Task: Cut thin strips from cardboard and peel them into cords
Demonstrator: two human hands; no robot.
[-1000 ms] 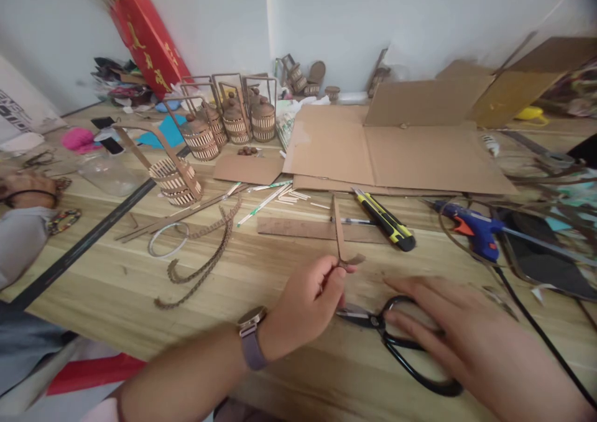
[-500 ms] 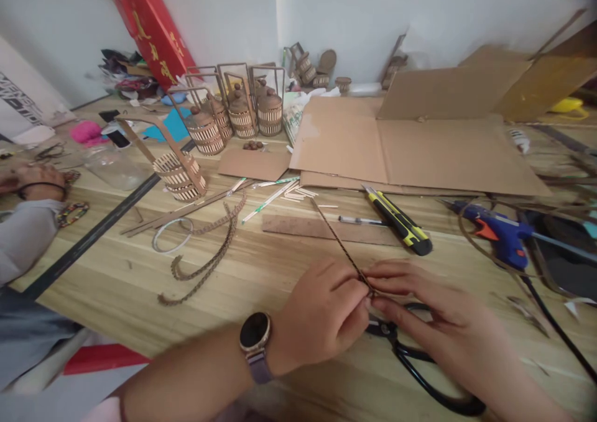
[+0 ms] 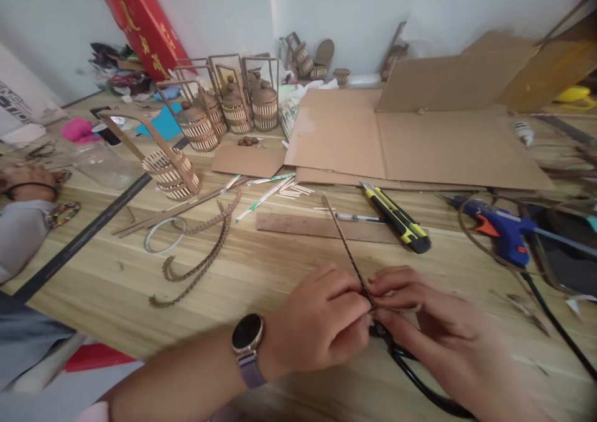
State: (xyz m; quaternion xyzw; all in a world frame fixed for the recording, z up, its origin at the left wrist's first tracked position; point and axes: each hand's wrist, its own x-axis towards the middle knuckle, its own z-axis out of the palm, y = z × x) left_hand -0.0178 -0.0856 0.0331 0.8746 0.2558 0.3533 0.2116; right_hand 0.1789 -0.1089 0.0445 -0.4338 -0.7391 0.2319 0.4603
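My left hand (image 3: 329, 319), with a watch (image 3: 248, 335) on its wrist, pinches a thin dark braided strip (image 3: 346, 243) near its lower end. My right hand (image 3: 433, 329) meets it there, thumb and fingertips closed on the same strip. The free length slants up and away to the left over the table. Black-handled scissors (image 3: 422, 385) lie under my right hand, partly hidden by it. Beyond my hands are a yellow and black utility knife (image 3: 396, 217), a pen (image 3: 359, 217) and a flat brown strip (image 3: 298, 226). More braided strips (image 3: 205, 263) lie to the left.
A blue glue gun (image 3: 501, 229) with its cord lies at right. Cardboard (image 3: 420, 145) covers the back. Small handled baskets (image 3: 198, 127) stand at back left, one (image 3: 170, 173) nearer. Another person's hand (image 3: 30, 183) rests at far left, beside a clear jar (image 3: 105, 164).
The view has shifted slightly, with table items appearing a little further left. Both hands stay together on the strip, whose free end stands a bit steeper.
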